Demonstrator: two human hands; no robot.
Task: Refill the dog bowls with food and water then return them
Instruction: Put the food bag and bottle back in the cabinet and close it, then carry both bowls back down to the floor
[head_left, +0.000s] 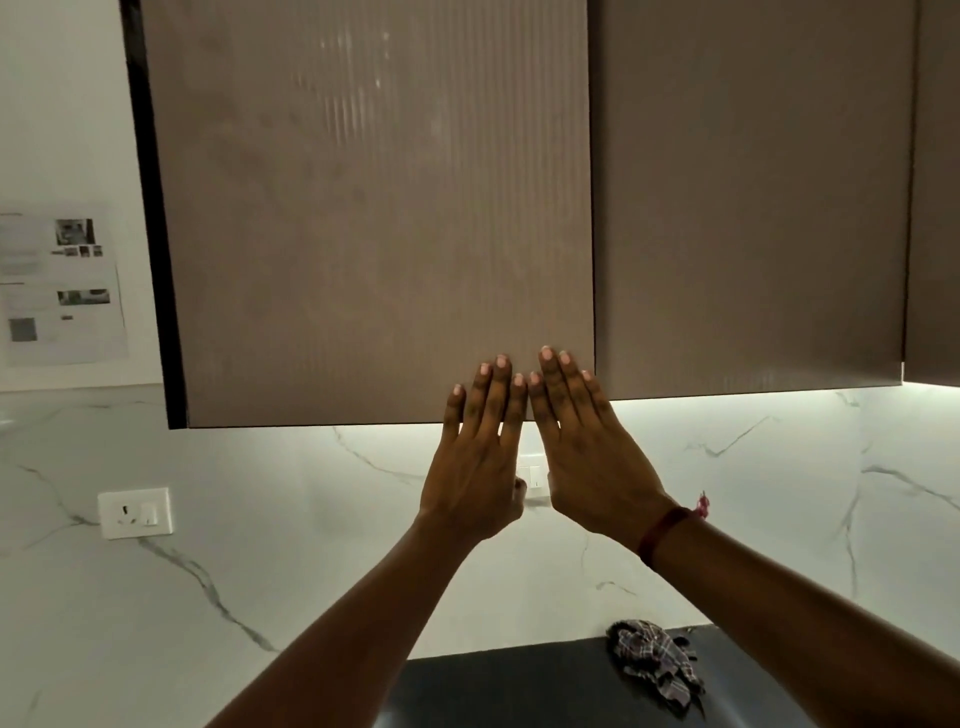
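Head view, dog bowls' whereabouts impossible to tell: left grip (475, 462) and right grip (587, 457) side by side, fingers straight, clamped on nothing, fingertips on lower right corner of ribbed cabinet door (363, 208) at 12 o'clock, checked cloth (657, 662) on dark worktop (519, 691) at 5 o'clock, wall socket (135, 513) at 8 o'clock.

1. A taupe ribbed cabinet door (374, 208) hangs beside a plain matching door (748, 197).
2. The white marble wall (156, 597) (grey-veined) is lit by a bright glow (727, 408) under the cabinets.
3. A white socket (135, 513) sits at left; printed papers (57, 286) are stuck higher up.
4. A checked cloth (654, 660) lies crumpled on the dark countertop (519, 686).
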